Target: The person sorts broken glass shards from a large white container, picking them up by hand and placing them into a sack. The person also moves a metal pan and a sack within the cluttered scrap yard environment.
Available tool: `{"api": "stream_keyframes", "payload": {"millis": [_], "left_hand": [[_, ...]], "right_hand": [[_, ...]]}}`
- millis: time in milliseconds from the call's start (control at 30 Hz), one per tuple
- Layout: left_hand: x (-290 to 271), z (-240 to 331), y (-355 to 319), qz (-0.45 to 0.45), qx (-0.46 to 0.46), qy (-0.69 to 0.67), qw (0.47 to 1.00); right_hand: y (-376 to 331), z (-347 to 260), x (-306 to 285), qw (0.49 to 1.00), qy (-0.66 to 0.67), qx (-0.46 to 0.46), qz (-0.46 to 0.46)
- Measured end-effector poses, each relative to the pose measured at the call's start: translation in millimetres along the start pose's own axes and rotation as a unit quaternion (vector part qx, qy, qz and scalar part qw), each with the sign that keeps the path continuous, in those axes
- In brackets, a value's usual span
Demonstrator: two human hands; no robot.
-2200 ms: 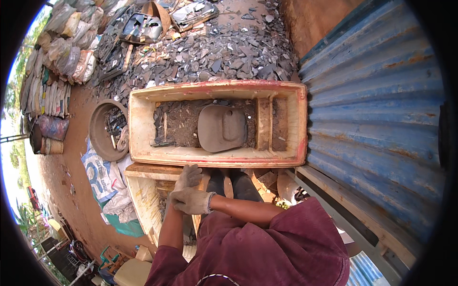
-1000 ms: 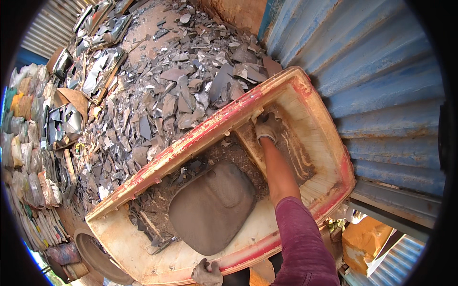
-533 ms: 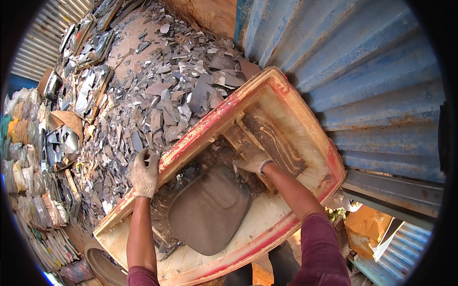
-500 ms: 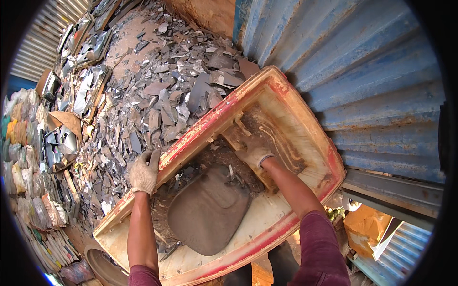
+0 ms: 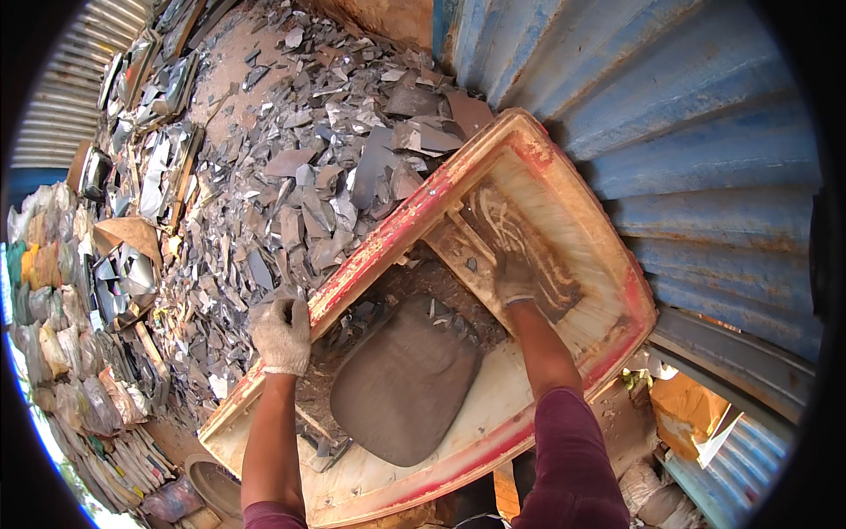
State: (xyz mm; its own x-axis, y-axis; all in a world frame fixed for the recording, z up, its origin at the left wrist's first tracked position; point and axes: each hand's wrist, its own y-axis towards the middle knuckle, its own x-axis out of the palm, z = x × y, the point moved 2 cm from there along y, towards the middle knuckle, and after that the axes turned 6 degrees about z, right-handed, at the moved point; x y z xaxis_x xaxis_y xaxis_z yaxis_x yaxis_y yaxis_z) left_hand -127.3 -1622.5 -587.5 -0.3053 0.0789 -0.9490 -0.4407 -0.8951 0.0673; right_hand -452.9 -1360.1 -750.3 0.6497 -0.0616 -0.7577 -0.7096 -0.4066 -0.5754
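Inside the worn tub, rounded grey panel, dark fragments

This looks like a scrap yard. Broken dark shards litter the ground near piled bags. Rusty blue corrugated metal stands to the right.

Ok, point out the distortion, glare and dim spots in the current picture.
Head view: fisheye bends the blue corrugated metal sheet and blackens the corners; head view: daylight washes out the lower left edge; head view: the gloved left hand looks bright, the gloved right hand dimmer.
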Motion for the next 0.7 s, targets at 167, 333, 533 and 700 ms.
{"api": "stream_keyframes", "payload": {"millis": [167, 333, 533, 700], "left_hand": [[-7, 4, 1, -0.005, 0.033, -0.005, 0.999], [-11, 8, 5, -0.016, 0.029, -0.006, 0.999], [-11, 7, 5, -0.035, 0.027, -0.031, 0.999], [-7, 1, 7, -0.054, 0.022, -0.026, 0.998]], "right_hand": [[-37, -27, 11, 0.975, -0.123, -0.179, -0.04], [-18, -52, 51, 0.927, -0.207, -0.291, 0.116], [-57, -32, 129, 0.961, -0.091, -0.207, -0.161], [-54, -6, 150, 0.981, -0.114, 0.095, -0.127]]}}
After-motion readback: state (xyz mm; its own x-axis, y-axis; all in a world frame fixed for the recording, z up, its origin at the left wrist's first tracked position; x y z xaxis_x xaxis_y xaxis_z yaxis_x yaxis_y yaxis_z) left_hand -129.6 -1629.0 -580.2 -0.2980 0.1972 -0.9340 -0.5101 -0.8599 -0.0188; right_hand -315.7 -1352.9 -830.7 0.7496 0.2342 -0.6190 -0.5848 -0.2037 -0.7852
